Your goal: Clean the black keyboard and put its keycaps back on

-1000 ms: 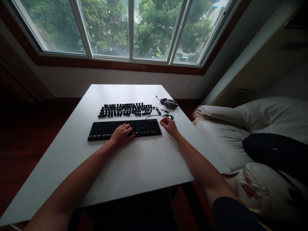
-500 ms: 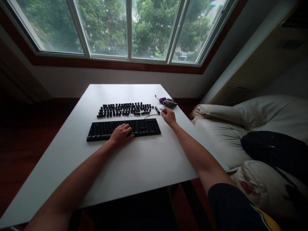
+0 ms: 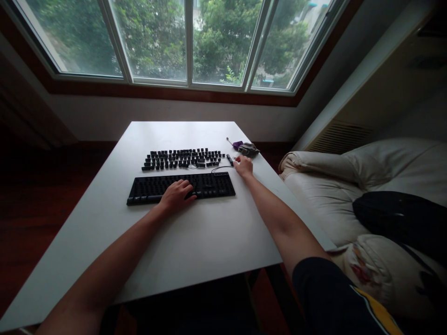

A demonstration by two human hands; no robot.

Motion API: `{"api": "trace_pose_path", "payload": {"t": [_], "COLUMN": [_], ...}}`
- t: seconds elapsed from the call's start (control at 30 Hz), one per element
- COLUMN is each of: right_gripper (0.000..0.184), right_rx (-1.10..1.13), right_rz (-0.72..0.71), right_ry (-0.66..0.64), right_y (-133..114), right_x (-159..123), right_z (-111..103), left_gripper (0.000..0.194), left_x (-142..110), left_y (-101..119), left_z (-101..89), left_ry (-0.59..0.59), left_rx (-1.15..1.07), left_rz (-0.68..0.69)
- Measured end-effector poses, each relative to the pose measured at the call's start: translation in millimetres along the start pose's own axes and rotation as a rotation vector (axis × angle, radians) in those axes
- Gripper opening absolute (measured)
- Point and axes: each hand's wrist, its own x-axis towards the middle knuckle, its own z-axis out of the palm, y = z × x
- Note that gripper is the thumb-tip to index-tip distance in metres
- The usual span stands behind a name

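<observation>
A black keyboard, its keycaps mostly off, lies on the white table. Across its lower middle rests my left hand, open, fingers lying over the keys and thumb out to the right. Beyond the keyboard stand rows of several loose black keycaps. Past the keyboard's right end, my right hand is low over the table with its fingers pinched together. Something thin shows at its fingertips, too small to name. Just left of those fingers lies a narrow black stick-like item, and the keyboard cable curves below it.
A crumpled grey cloth and a purple item lie near the table's right edge, with a thin small-headed stick beside them. To the right is a pale sofa with a black bag. A window is behind the table.
The view has shifted slightly. My right hand stays near the same spot, its wrist turned a little and its elbow drawn inward. My left hand has not visibly moved on the keyboard.
</observation>
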Motion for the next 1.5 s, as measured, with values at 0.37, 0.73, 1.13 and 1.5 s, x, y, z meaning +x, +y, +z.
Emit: {"api": "trace_pose_path", "payload": {"t": [0.37,0.73,1.13,1.5], "right_gripper": [0.021,0.017,0.024,0.034], "right_rx": [-0.011,0.056,0.445,0.917], "right_rz": [0.072,0.01,-0.105,-0.115], "right_ry": [-0.025,0.059,-0.022,-0.326], "right_y": [-4.4,-10.5,-22.9,-29.8], "right_x": [-4.7,-18.4,-74.4,-105.5], "right_z": [10.5,2.3,-34.7,-57.5], "left_gripper": [0.021,0.021,0.021,0.022], "left_x": [0.6,0.9,1.8,2.6], "left_y": [-2.0,-0.8,0.4,1.0], "left_z": [2.1,1.9,2.7,3.2], "left_ry": [-0.011,-0.005,-0.006,-0.008], "left_rx": [0.004,0.002,0.006,0.018], "left_rz": [0.003,0.001,-0.003,-0.003]}}
